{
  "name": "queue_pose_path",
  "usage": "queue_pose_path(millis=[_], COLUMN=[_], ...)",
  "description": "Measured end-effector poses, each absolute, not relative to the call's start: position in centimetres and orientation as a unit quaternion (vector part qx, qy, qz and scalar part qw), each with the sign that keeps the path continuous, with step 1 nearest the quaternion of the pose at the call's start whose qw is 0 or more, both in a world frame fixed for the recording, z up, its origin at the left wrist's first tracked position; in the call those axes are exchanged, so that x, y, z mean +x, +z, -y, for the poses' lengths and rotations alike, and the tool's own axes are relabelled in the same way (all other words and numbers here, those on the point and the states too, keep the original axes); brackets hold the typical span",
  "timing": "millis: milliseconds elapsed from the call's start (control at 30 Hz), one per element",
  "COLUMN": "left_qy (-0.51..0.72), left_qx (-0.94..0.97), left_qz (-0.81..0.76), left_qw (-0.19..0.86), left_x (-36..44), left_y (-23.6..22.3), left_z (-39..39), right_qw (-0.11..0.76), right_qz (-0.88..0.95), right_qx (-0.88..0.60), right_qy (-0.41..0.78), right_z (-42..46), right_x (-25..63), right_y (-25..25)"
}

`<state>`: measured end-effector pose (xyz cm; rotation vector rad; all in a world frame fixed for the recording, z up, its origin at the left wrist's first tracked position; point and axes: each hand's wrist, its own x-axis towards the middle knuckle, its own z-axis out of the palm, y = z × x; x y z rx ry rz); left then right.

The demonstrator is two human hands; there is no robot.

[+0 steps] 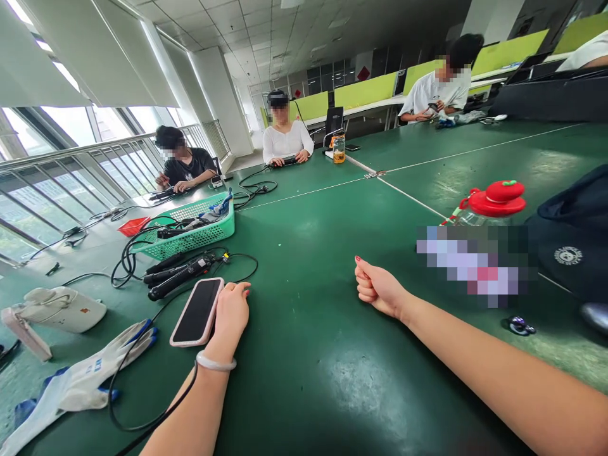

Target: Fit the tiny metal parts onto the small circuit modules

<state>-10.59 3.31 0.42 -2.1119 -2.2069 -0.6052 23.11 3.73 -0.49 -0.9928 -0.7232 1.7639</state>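
My left hand (232, 311) rests on the green table beside a phone (198, 311) with a pink case and a dark screen. Its fingers are curled in, the thumb points right, and it overlaps the phone's right edge. My right hand (380, 288) is closed in a fist at the middle right, thumb on top, with nothing visible in it. Black handheld devices (180, 273) with cables lie just beyond the phone. A white and blue work glove (90, 373) lies left of my left forearm, and a black cable crosses that forearm.
A green basket (190, 237) holds cables and tools, with a red tray (133, 227) by it. A white pouch (64, 309) lies left. At right are a red-lidded bottle (494, 199), a dark bag (574, 234) and a small shiny object (520, 325). Several people sit around the table.
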Motion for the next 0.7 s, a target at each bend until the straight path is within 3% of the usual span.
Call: queue_pose_path(millis=[133, 333, 433, 533, 700], left_qy=[-0.269, -0.28, -0.317, -0.301, -0.284], left_qx=[-0.67, -0.698, -0.708, -0.704, -0.732], left_qz=[0.689, 0.644, 0.549, 0.497, 0.491], left_qw=[-0.068, -0.143, -0.311, -0.408, -0.378], left_x=[-10.9, -6.8, -3.1, -0.6, 0.1], left_y=[-0.3, -0.6, -0.7, -0.4, 1.3], left_z=[-4.0, -3.6, -2.4, -1.4, -1.8], right_qw=[0.482, 0.476, 0.468, 0.463, 0.445], right_qz=[0.272, 0.259, 0.267, 0.273, 0.291], right_qx=[-0.37, -0.316, -0.305, -0.3, -0.299], right_qy=[0.746, 0.779, 0.785, 0.788, 0.792], right_z=[-4.0, -4.2, -4.4, -4.5, -4.7], right_x=[23.8, 24.4, 24.4, 24.5, 24.5], right_y=[-0.8, -1.0, -1.1, -1.1, -1.3])
